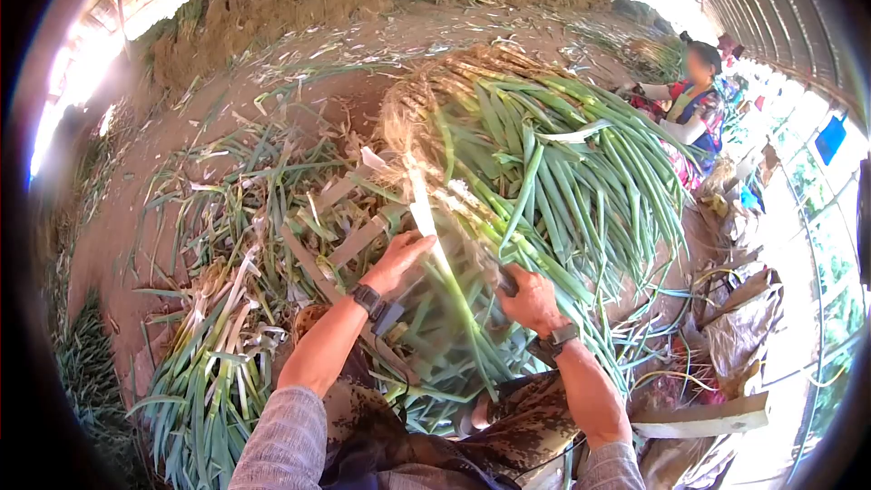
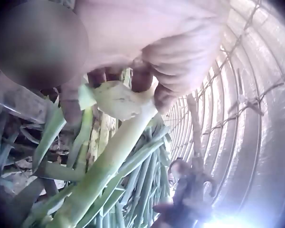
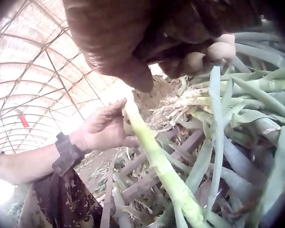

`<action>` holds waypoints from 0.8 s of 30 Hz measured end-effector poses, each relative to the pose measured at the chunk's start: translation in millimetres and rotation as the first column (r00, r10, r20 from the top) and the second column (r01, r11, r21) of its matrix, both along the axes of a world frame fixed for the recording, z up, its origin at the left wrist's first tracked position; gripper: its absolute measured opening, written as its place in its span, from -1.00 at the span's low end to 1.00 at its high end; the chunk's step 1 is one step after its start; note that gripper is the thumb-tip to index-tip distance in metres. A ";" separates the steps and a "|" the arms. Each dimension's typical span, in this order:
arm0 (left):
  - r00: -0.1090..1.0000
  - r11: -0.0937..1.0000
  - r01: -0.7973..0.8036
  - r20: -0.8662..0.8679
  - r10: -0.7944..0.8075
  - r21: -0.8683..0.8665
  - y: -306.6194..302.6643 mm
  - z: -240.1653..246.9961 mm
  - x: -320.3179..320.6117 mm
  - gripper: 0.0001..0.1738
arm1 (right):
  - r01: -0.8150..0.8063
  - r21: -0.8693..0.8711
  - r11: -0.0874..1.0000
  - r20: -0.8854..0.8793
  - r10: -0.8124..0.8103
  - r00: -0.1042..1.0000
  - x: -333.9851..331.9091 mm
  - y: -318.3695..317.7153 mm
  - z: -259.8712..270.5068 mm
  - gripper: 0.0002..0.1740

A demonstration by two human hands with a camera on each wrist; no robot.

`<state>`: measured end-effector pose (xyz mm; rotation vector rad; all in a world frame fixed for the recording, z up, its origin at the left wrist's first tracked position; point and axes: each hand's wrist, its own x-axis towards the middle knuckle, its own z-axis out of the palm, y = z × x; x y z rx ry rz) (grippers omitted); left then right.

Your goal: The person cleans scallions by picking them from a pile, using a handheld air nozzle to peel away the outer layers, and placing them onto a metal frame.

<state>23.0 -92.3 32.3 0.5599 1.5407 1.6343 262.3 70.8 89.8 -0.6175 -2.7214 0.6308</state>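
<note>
One long green onion [image 1: 451, 286] slants across the middle of the head view, white end up and leaves down. My left hand [image 1: 399, 260] pinches its white part, which also shows in the left wrist view as a pale stalk [image 2: 126, 137] under the left hand [image 2: 180, 57]. To the right of the stalk, my right hand [image 1: 533, 299] is curled round a dark handle [image 1: 506, 281]; what extends from it is blurred. The right wrist view has the curled right hand [image 3: 133, 42] above the stalk [image 3: 156, 154], and the left hand [image 3: 102, 129] at the stalk's white end.
A large heap of green onions [image 1: 572, 172] lies at the right, roots toward the back. Another bundle [image 1: 213, 381] is at the lower left, beside loose leaves and wooden slats [image 1: 358, 240]. A person [image 1: 697, 113] sits at the right, near crumpled sacking [image 1: 739, 318] and a board [image 1: 703, 417].
</note>
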 end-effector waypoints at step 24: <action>0.884 0.922 -0.269 0.451 0.122 0.278 5.3 5.3 -8.0 -0.45 | -0.072 -0.077 0.994 -0.023 0.070 0.997 -24.2 1.4 3.4 -0.50</action>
